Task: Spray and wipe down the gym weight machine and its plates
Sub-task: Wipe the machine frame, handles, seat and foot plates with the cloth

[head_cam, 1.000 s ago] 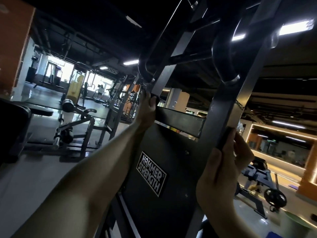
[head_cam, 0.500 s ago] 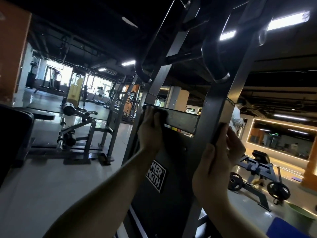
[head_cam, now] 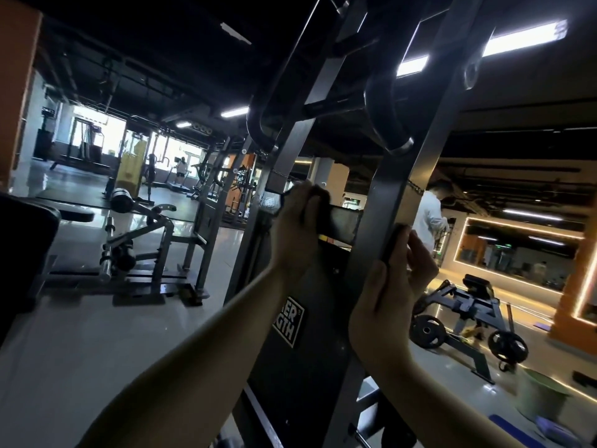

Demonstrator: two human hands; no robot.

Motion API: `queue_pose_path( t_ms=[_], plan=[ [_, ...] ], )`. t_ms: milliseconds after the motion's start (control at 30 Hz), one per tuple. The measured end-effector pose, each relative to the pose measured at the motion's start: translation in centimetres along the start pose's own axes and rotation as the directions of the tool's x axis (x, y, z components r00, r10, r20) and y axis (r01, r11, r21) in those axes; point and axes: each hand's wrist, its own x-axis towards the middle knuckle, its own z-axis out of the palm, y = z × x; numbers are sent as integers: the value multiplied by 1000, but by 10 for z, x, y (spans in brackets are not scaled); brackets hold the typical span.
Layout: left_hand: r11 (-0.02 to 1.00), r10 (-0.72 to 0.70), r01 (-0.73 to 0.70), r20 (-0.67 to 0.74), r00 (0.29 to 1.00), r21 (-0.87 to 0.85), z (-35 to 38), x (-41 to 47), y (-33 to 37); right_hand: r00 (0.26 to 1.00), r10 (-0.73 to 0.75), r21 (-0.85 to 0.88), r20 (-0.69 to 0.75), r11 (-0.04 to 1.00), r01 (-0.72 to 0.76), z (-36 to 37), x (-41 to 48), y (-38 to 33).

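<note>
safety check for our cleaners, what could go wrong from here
1. The left hand holds the cloth on the crossbar close to the upright; fingers could jam in that corner.
2. The curved handles hang just overhead; leaning in may mean a bumped head.
3. The right hand grips the upright, so that patch may go unwiped.

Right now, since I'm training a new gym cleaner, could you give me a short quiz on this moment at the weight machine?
1. True or false: the left hand holds a dark cloth against the crossbar.
2. Which hand grips the upright post? A left hand; B right hand.
3. Fill in: the lettered badge sits ___ the crossbar.
Key: 1 true; 2 B; 3 below.
</note>
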Motion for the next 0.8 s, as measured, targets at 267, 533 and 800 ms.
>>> queue_pose_path(
  t_ms=[267, 533, 800],
  plan=[
    [977, 206, -196, 141, 968, -80, 4, -36, 15, 1000, 11, 24, -3, 1000, -11, 1, 3, -1],
    [994, 100, -103, 79, 992, 38, 4, -30, 21, 1000, 16, 2, -3, 1000, -16, 0, 1, -4],
    [992, 128, -130, 126, 984, 9, -6, -22, -2, 1000, 21, 13, -10, 1000, -21, -1, 0, -4]
  ],
)
